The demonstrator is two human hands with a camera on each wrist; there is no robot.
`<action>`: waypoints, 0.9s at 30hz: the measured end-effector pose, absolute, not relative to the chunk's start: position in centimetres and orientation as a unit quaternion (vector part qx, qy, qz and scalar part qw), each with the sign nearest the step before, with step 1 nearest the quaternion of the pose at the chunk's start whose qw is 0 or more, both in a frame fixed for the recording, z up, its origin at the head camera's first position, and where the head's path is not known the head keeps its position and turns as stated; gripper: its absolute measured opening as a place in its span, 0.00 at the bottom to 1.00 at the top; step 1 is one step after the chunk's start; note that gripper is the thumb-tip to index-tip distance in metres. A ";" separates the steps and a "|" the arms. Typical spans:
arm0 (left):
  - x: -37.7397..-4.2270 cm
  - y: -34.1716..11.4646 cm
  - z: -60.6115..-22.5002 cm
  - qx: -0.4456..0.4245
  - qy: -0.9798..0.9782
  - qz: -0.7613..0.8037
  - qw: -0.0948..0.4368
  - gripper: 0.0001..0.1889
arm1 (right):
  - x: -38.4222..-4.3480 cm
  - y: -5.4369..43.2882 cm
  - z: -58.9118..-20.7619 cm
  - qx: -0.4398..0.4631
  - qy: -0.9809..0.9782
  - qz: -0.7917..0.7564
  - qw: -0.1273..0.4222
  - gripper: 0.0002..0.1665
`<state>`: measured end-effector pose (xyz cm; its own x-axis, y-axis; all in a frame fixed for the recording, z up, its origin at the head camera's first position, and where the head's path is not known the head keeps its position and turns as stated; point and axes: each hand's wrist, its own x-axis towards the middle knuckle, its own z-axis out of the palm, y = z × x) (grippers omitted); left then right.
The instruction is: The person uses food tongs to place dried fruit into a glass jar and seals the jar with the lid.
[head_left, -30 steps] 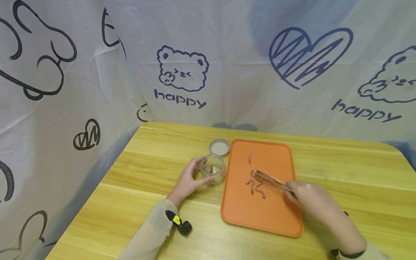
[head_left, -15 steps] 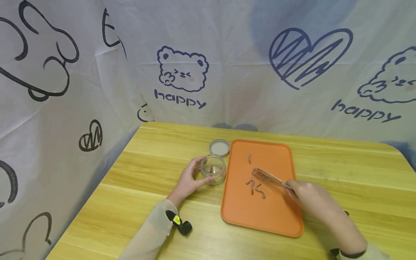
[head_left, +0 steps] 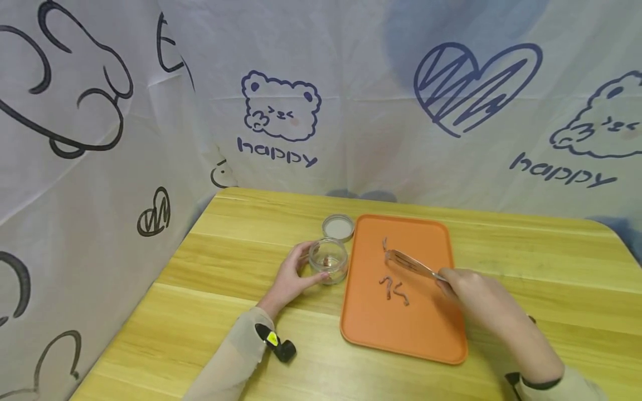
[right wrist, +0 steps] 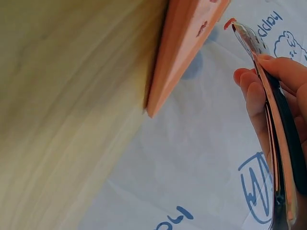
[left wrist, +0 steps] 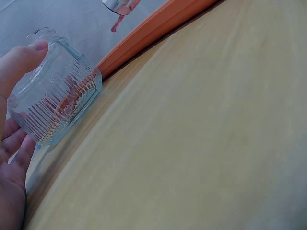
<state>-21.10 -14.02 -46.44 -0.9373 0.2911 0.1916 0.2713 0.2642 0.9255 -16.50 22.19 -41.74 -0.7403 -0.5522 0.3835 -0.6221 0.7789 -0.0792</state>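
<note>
My left hand [head_left: 292, 280] holds a small clear glass jar [head_left: 328, 271] upright on the table, thumb on the near side and fingers on the far side. Some reddish bits [left wrist: 69, 98] show through its ribbed wall in the left wrist view. My right hand [head_left: 473, 289] grips metal food tongs [head_left: 413, 264] over an orange tray [head_left: 401, 340]. A reddish worm-like strip [right wrist: 229, 22] hangs from the tong tips, held clear of the tray. Two curled worm-like strips [head_left: 402, 295] lie mid-tray, and a short one [head_left: 384, 244] lies farther back, close to the tong tips.
Behind the jar, a round lid [head_left: 338, 228] lies flat on the wooden table [head_left: 220, 267], close to the tray's left edge. A white cloth [head_left: 361, 139] with drawings hangs behind the table and along its left side.
The tongs have come together on a strip and lifted it from the tray, shifting slightly back and left. The left hand and jar have stayed in place.
</note>
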 end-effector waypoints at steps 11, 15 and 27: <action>-21.2 -14.1 -46.5 0.172 0.796 0.581 0.009 0.38 | -17.1 20.7 -40.6 0.333 -0.918 0.087 0.197 0.12; -21.2 -14.0 -46.5 0.170 0.797 0.580 0.009 0.38 | -17.2 20.2 -40.4 0.329 -0.921 0.089 0.188 0.13; -21.1 -14.0 -46.5 0.173 0.795 0.581 0.011 0.38 | -17.5 18.6 -39.3 0.343 -0.913 0.080 0.205 0.13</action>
<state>-21.15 -14.05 -46.51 -0.9400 0.2881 0.1830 0.2619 0.2650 0.9280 -17.46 18.64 -39.26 -0.6808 -0.5931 0.4298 -0.6590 0.7521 -0.0062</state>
